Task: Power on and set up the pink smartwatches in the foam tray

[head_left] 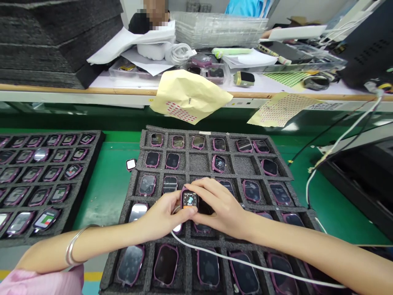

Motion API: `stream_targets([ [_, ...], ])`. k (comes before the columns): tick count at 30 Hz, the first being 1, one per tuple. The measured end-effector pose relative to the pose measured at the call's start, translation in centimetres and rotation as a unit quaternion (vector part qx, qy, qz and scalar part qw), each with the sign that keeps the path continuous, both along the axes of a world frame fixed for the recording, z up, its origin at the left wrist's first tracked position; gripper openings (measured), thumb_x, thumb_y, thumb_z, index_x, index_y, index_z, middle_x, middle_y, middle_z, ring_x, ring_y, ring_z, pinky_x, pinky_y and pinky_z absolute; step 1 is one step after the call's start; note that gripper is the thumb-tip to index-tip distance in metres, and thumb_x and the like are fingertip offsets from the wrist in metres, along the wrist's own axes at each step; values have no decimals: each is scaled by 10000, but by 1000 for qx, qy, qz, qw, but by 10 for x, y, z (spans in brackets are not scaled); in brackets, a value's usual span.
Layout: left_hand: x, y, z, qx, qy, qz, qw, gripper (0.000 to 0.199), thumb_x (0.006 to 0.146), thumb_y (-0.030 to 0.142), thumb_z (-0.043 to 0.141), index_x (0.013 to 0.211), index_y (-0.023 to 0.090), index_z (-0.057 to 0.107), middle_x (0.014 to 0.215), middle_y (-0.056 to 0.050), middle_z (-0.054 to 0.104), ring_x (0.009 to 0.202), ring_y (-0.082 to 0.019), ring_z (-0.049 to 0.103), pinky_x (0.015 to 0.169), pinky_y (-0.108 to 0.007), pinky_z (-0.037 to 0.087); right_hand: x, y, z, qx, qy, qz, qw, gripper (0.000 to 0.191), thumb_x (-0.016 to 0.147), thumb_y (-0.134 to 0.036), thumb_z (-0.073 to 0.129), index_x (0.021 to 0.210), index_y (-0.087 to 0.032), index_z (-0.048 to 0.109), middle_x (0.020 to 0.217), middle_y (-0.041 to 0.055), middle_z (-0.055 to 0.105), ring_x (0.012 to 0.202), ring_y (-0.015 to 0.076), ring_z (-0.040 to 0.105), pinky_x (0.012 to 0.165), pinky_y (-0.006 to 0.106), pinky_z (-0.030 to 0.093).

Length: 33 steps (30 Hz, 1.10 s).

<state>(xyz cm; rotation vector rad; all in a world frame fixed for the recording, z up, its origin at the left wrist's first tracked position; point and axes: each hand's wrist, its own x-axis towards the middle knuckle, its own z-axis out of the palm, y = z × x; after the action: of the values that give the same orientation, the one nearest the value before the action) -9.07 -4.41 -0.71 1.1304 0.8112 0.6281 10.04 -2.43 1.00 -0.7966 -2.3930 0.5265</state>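
A smartwatch body (pixel 190 199) with a purple frame and a lit screen is held over the middle of the foam tray (pixel 201 161). My left hand (pixel 166 215) grips it from the left, its thumb across the lower edge of the screen. From the right, my right hand (pixel 221 207) closes on its top and side with bent fingers. A white cable (pixel 260 266) leads out from under my left hand and runs to the lower right; its end is hidden. Purple-framed watches (pixel 166 265) sit in many compartments around my hands, and some compartments are covered by my arms.
Another foam tray of watches (pixel 50 172) stands at the left. A small watch with a white screen (pixel 131 164) lies between the trays. Behind are a shelf edge (pixel 123 91), hanging yellow sheets (pixel 192 96), black foam blocks (pixel 55 41) and a dark box (pixel 362 180) at right.
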Motion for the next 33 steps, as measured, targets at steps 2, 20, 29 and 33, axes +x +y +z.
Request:
stream_targets([
  [2,-2,1,3,-27,-13,-18,999,378,787,413,657,1035,156,533,824,7,536,657,-100,445,602,-231,365,3,14,9,1,9,-4,1000,436,836,-359,657,1215,-186,528,1075,115,585,978,243,566,837,407,496],
  [20,-37,-10,13,-76,-29,-15,997,270,779,305,685,932,156,520,882,11,562,473,-14,345,380,-176,240,-52,97,13,87,-213,-50,972,286,713,-380,741,812,-120,679,1086,154,567,966,320,522,762,450,443],
  [29,-42,-1,12,-111,-73,-7,991,364,693,254,772,962,127,562,853,-19,616,434,0,365,394,-168,273,-36,60,39,-23,-9,46,999,303,755,-262,711,1024,-188,593,1130,108,588,1041,234,580,891,389,474],
  [33,-39,-1,11,-127,-78,10,989,354,708,313,760,916,144,529,603,92,461,396,-5,319,358,-151,237,-33,30,34,-32,-62,93,993,360,775,-247,691,1112,-186,578,1094,104,653,996,232,608,857,382,471],
])
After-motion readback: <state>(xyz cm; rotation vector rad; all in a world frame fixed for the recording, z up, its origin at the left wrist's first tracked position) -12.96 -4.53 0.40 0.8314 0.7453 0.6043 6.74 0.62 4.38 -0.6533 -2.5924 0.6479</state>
